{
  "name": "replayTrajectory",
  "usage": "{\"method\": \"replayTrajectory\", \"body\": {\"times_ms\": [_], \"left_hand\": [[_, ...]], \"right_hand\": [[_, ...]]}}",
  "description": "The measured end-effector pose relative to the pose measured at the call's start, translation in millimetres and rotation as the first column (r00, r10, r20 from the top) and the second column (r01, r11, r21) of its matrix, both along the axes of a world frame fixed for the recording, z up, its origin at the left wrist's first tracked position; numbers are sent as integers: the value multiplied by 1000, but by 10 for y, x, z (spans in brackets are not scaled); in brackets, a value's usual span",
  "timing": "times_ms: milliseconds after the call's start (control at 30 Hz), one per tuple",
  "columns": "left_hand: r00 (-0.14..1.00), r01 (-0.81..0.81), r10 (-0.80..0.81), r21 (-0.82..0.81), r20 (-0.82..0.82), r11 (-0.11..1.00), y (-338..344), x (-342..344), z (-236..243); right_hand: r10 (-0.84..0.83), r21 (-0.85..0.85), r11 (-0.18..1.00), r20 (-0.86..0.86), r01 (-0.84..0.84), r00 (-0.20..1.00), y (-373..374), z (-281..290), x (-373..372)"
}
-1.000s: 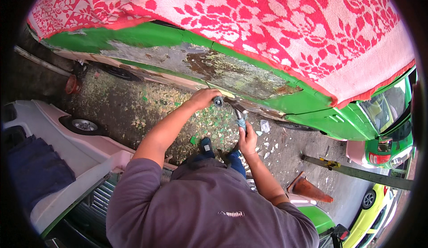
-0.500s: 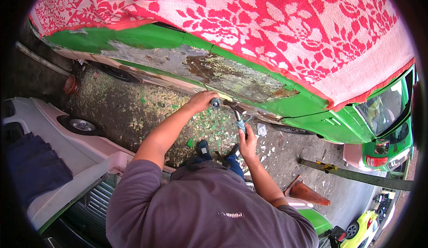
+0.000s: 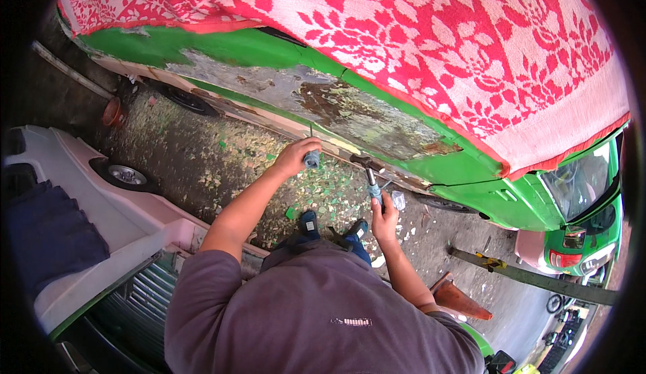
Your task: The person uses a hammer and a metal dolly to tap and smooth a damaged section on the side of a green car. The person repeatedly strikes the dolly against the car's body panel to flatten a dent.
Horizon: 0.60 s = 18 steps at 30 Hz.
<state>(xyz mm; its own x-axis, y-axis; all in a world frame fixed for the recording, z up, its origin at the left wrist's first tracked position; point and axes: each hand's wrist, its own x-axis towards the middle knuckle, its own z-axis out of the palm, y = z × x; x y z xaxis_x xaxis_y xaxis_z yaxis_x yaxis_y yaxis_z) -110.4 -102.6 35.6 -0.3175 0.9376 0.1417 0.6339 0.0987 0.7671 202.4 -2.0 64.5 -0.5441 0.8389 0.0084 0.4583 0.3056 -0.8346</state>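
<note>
My left hand (image 3: 295, 158) grips a chisel-like tool with a grey-blue handle (image 3: 311, 160); its thin shaft points toward the lower edge of the green car side (image 3: 484, 171). Lower and to the right, my right hand (image 3: 383, 216) is closed on a hammer (image 3: 372, 182) with a blue-wrapped grip. The hammer's dark head is beside the car's rusty sill, right of the chisel; whether it touches is unclear. A patch of bare, scraped metal (image 3: 350, 115) spans the panel above both tools. A red-and-white floral cloth (image 3: 431, 31) drapes over the car.
Paint flakes litter the ground (image 3: 222, 165) around my feet. A pink-and-white vehicle (image 3: 108, 226) stands behind me at left, near a reddish pot (image 3: 113, 111). At right are an orange cone (image 3: 464, 296), a metal bar (image 3: 538, 276) and parked vehicles (image 3: 572, 259).
My left hand with the chisel has moved leftward along the sill, widening the gap to the hammer. My right hand keeps its grip. The view has shifted slightly.
</note>
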Motion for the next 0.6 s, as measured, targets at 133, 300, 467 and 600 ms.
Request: {"method": "replayTrajectory", "body": {"times_ms": [133,300,467,600], "left_hand": [[1000,-10,11,81,-12,997,-59,-74,-30],[997,-72,70,84,33,994,-132,-105,50],[997,-51,59,152,-48,987,-186,-193,22],[997,-71,75,106,-27,992,-183,-182,77]], "right_hand": [[25,31,999,-7,-25,1000,-14,68,-89],[32,10,999,10,-32,999,-42,122,-150],[62,-29,998,48,-60,997,-104,301,-279],[103,30,994,24,-103,994,-148,330,-350]]}}
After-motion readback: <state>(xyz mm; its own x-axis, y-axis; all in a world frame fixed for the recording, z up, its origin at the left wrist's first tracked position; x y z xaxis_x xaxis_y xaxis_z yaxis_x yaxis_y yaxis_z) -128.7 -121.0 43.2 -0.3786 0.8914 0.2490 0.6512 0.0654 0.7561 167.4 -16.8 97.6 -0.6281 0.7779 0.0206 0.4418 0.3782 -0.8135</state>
